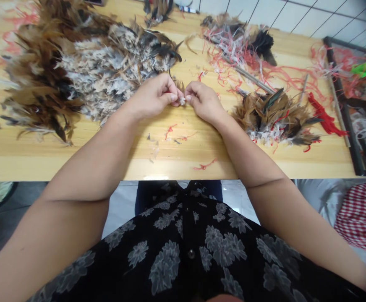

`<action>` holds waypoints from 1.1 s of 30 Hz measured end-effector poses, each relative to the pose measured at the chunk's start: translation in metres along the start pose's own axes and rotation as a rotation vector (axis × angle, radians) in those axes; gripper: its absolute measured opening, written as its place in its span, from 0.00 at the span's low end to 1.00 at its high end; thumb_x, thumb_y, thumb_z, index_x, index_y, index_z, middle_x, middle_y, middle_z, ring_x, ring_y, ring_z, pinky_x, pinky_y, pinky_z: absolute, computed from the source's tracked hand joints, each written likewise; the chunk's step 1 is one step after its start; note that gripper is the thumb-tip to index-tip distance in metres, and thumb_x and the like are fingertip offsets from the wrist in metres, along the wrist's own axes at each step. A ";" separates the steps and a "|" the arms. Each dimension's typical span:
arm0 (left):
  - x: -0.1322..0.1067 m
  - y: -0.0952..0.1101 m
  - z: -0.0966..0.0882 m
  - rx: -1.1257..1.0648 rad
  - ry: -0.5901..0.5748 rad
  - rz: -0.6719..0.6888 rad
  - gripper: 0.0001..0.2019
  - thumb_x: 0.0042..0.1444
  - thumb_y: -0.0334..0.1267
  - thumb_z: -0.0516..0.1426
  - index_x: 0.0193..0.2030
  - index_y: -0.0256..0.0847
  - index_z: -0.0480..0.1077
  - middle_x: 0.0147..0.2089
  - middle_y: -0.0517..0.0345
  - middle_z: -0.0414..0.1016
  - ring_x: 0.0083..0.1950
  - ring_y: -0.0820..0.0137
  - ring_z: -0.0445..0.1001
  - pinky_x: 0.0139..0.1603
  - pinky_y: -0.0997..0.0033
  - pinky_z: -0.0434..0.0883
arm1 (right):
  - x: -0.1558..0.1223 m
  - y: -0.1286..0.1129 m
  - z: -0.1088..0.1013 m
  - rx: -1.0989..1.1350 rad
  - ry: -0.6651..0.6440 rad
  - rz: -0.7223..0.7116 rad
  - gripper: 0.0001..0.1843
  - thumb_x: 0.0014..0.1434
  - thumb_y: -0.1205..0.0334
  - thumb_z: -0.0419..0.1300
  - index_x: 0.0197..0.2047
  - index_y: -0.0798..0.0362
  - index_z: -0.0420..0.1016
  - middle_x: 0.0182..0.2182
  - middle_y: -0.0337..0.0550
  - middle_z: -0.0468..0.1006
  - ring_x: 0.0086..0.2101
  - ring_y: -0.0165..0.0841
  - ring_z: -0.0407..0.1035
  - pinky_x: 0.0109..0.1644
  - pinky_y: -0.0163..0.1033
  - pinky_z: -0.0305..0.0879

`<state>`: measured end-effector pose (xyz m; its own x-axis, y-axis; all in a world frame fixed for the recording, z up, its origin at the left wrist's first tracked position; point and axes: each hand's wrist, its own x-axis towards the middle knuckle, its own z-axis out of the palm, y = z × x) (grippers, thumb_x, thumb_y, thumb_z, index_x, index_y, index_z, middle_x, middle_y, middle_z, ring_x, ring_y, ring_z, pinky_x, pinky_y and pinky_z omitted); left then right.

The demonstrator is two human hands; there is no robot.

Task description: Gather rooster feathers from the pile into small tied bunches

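Over the middle of the wooden table, my two hands meet at their fingertips. My left hand (162,95) is closed in a pinch on a small bunch of feathers (182,100), whose pale fluffy ends poke out between the fingers. My right hand (203,100) pinches right beside those ends; what its fingertips grip is too small to make out. A large heap of brown, black and whitish feathers (98,71) lies next to my left hand. To the right of my right forearm is a smaller pile of brown feather bunches (271,113), with white ends and red ties.
Pink and white strings (230,42) lie tangled at the back with a thin stick (249,77). A red string bundle (324,115) lies near a black-framed tray (343,109) on the right. Red scraps (205,165) are scattered near the table's front edge (183,174).
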<state>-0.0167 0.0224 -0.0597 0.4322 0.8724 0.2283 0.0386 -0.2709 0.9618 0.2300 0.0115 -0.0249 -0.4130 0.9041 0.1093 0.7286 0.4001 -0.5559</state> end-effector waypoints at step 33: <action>0.002 0.013 0.002 -0.116 0.021 -0.037 0.30 0.78 0.53 0.84 0.47 0.45 0.67 0.42 0.61 0.83 0.54 0.61 0.83 0.66 0.54 0.75 | 0.002 0.000 -0.004 -0.044 -0.025 0.023 0.13 0.83 0.59 0.62 0.61 0.48 0.88 0.62 0.52 0.89 0.62 0.48 0.80 0.73 0.51 0.76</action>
<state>-0.0136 0.0194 -0.0468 0.4138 0.8894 0.1942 -0.0508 -0.1904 0.9804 0.2317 0.0135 -0.0213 -0.4087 0.9095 0.0761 0.7614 0.3857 -0.5211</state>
